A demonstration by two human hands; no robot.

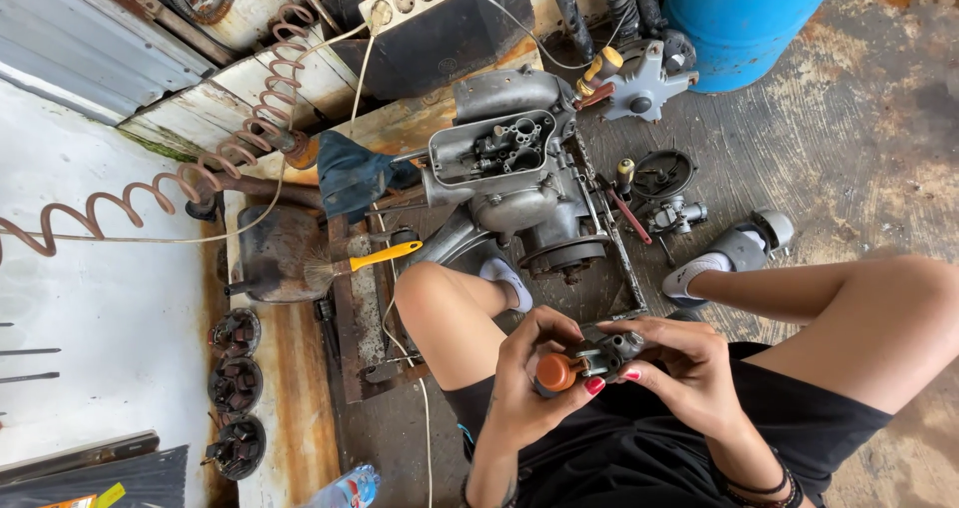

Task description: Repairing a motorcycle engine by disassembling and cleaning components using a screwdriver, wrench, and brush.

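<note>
**Hands on small carb-type part – strip-down judged mid-way**

The left hand (pixel 529 368) is being kept closed round an orange-handled tool (pixel 555 372), thumb and fingers wrapped on the handle, tip being pressed into the part. The right hand (pixel 679 368) is being held clamped on a small grey metal part (pixel 607 350), fingers curled under, thumb on top. Both hands are meeting over the lap, wrists bent inward, forearms coming up from the bottom of the view; the part is being held between the knees, above the black shorts.

Progress, as judged: the engine block (pixel 514 173) on the floor is standing w/ its cover off and inner ports exposed, so disassembly appears well begun. Several components are lying loose nearby: a round black cover (pixel 661 173), a small grey assy (pixel 679 213), a red-handled tool (pixel 627 213). The hand-held part is apparently being worked on now; whether a screw is being loosened or tightened cannot be told. Re-fitting of the loose parts appears outstanding.

A yellow-handled brush (pixel 360 260) is lying left of the engine, not being touched.
</note>
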